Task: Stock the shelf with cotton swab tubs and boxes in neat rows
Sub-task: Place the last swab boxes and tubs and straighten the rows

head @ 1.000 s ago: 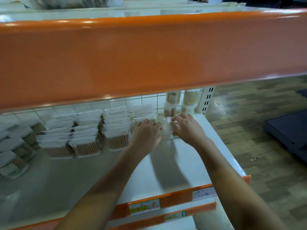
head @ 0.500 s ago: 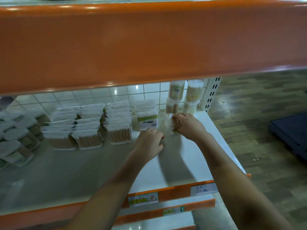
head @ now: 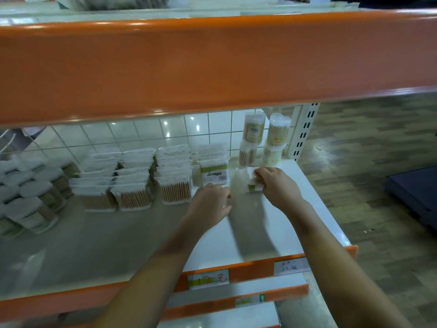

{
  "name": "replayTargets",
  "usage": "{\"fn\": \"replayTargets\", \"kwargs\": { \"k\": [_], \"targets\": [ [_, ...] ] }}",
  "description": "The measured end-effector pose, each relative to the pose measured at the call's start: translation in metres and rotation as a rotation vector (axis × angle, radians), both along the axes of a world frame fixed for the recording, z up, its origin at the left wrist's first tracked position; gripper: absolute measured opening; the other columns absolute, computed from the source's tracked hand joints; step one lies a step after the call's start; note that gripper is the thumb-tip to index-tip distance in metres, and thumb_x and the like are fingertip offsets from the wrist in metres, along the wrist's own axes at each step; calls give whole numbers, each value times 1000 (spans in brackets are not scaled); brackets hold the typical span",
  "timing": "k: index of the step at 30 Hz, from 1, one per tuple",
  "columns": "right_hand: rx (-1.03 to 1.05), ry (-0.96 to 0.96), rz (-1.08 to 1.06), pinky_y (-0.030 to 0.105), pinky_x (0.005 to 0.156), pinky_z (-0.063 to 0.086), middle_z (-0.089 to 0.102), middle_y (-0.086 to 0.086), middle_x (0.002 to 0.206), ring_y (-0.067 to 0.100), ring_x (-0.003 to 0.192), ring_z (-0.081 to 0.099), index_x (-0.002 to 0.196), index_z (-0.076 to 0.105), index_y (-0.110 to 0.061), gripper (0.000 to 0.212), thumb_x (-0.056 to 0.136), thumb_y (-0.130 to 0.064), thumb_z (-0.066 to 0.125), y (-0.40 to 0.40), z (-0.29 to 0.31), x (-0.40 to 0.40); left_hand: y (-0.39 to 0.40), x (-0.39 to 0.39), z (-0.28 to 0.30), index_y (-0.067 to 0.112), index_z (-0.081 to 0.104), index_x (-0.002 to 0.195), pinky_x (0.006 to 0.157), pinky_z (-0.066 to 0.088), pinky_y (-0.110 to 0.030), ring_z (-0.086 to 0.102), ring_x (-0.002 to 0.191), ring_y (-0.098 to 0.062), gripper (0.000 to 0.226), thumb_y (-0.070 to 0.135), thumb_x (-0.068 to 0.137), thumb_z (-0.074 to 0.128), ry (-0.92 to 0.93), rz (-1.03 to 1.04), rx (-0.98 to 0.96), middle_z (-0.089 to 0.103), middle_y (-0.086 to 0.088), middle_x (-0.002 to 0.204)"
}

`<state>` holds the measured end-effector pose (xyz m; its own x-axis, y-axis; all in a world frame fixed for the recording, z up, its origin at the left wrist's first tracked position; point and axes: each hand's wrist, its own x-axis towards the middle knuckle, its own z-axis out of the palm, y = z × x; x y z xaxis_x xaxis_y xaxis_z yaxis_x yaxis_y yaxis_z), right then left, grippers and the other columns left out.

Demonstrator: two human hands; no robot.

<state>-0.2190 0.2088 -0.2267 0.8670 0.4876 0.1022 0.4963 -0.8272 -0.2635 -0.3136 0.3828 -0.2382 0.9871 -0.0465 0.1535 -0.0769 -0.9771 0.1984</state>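
A: Which step is this?

B: Filling the shelf (head: 295,216); rows of boxes (head: 142,181) lie left of both hands, tall tubs (head: 253,136) just beyond the right one. A labelled box (head: 214,172) stands just past the left hand (head: 210,204).

A: And the grip?

B: The right hand (head: 277,187) grasps a small swab box (head: 255,184), fingers curled over it. The left hand's curled fingers touch the labelled box's base; whether they clasp it, I can't tell. Next, I'd judge, the swab box gets lined up beside it.

I see white tiles (head: 146,132) behind the wire grid. Wood-pattern floor (head: 369,143) lies to my right, a dark platform (head: 418,197) on it.
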Motion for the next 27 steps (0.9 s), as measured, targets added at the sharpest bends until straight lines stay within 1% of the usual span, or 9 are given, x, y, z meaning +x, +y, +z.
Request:
{"fn": "replayTargets", "kwargs": {
  "k": [5, 8, 10, 12, 15, 17, 19, 23, 27],
  "targets": [
    [137, -69, -11, 36, 82, 47, 60, 3, 122, 24, 114, 48, 126, 54, -14, 44, 86, 1, 46, -5, 7, -10, 10, 0, 11, 21, 58, 117, 96, 43, -30, 54, 112, -16, 31, 34, 89, 58, -35, 23, -28, 62, 1, 119],
    [312, -32, 9, 30, 77, 44, 64, 8, 110, 26, 100, 55, 122, 58, -11, 41, 84, 2, 52, -4, 15, -16, 14, 0, 23, 21, 57, 119, 93, 42, -29, 54, 110, -16, 34, 33, 88, 59, -54, 46, -59, 61, 2, 120],
    [461, 88, 4, 22, 66, 39, 65, 8, 99, 22, 87, 56, 116, 61, -11, 36, 84, 1, 54, -2, 24, -23, 17, -2, 32, 19, 57, 120, 91, 41, -30, 55, 109, -18, 35, 33, 87, 60, -84, 63, -84, 61, 0, 119],
    [583, 242, 30, 20, 63, 40, 65, 8, 94, 21, 83, 56, 112, 62, -12, 32, 84, 0, 54, 0, 33, -30, 22, -4, 41, 16, 56, 120, 87, 44, -29, 56, 106, -17, 39, 33, 86, 64, -112, 71, -178, 62, 1, 119],
    [764, 492, 121, 21, 78, 51, 67, 6, 104, 17, 97, 62, 110, 62, -16, 34, 85, 5, 51, 4, 43, -43, 25, -8, 56, 16, 47, 128, 83, 45, -26, 54, 101, -10, 53, 32, 83, 69, -35, 104, -440, 55, 10, 113],
    [849, 654, 189, 26, 84, 54, 67, 2, 108, 14, 102, 64, 108, 60, -21, 37, 86, 8, 50, 7, 44, -50, 25, -10, 64, 20, 45, 128, 85, 50, -30, 56, 99, -10, 54, 31, 82, 71, 50, 117, -635, 55, 8, 112],
    [860, 741, 238, 27, 86, 54, 67, 0, 109, 12, 103, 64, 112, 58, -21, 38, 89, 7, 49, 12, 41, -54, 25, -11, 68, 20, 52, 121, 84, 52, -30, 58, 97, -12, 42, 27, 83, 69, 77, 111, -717, 58, 7, 107],
    [832, 770, 244, 31, 89, 54, 66, 4, 112, 15, 105, 63, 118, 56, -14, 34, 90, 5, 50, 20, 32, -55, 31, -14, 67, 19, 59, 113, 75, 45, -25, 58, 89, -13, 33, 29, 83, 70, 60, 118, -609, 60, 7, 99],
    [624, 518, 206, 32, 88, 52, 67, -2, 104, 13, 96, 63, 113, 61, -14, 25, 89, -9, 60, 31, 18, -47, 36, -16, 68, 21, 61, 113, 72, 41, -24, 57, 89, -13, 34, 30, 82, 70, 28, 134, -434, 58, 10, 97]
  ]
}}
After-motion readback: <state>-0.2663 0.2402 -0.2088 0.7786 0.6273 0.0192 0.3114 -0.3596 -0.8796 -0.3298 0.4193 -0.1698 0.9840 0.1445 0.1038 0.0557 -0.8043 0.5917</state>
